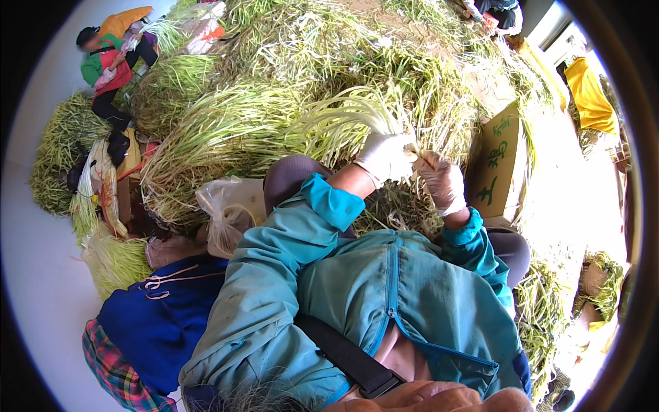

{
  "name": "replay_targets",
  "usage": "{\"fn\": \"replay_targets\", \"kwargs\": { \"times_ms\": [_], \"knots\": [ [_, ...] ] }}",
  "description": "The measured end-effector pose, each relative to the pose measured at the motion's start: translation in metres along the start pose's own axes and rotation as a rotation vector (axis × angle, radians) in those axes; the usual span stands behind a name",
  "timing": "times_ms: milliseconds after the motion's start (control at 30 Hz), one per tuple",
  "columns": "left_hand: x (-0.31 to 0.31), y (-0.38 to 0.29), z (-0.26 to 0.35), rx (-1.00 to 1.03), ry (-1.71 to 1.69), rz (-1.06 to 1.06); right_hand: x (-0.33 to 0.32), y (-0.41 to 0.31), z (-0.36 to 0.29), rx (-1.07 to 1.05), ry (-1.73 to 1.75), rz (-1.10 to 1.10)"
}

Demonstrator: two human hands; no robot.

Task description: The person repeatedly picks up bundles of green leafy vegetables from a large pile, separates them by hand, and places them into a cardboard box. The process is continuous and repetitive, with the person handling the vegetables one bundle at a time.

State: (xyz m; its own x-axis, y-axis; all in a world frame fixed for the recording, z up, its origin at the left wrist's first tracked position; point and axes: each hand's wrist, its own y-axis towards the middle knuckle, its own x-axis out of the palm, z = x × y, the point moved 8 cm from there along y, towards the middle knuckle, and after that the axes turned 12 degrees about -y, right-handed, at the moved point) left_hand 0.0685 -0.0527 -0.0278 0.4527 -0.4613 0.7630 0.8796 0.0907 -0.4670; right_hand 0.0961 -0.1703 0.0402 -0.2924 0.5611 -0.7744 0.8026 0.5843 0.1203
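Note:
A bunch of pale green, long-leaved stalks (368, 114) is gripped in my left hand (387, 156), which wears a thin whitish glove. Its leaves fan out up and to the left. Close beside it on the right, my right hand (440, 181), in a similar glove, has its fingertips pinched at the stalk ends by the left hand; what exactly they pinch is too small to tell. Beneath and beyond both hands lies a large heap of the same stalks (231, 123), greener at one end and brownish at the other.
A cardboard box (497, 159) bearing writing stands right of my right hand. A clear plastic bag (226, 208) lies left of my knee, near blue cloth (165, 319). One person (116, 67) sits at the upper left, another (497, 15) at the upper right. Yellow cloth (592, 98) is far right.

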Motion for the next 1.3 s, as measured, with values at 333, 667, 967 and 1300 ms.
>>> {"fn": "replay_targets", "kwargs": {
  "times_ms": [333,667,967,1300],
  "knots": [
    [-0.010,0.002,0.063,0.570,0.161,-0.171,0.015,-0.016,0.012,0.025,-0.047,-0.150],
    [0.009,-0.043,0.125,1.148,1.169,-0.022,0.089,-0.090,0.162,-0.036,-0.808,-0.783],
    [0.021,-0.027,0.054,0.250,0.148,-0.187,-0.022,0.020,-0.056,-0.362,0.503,-0.040],
    [0.013,-0.031,0.096,0.177,0.050,-0.243,0.059,-0.060,0.096,-0.023,-0.314,-0.421]
  ]
}}
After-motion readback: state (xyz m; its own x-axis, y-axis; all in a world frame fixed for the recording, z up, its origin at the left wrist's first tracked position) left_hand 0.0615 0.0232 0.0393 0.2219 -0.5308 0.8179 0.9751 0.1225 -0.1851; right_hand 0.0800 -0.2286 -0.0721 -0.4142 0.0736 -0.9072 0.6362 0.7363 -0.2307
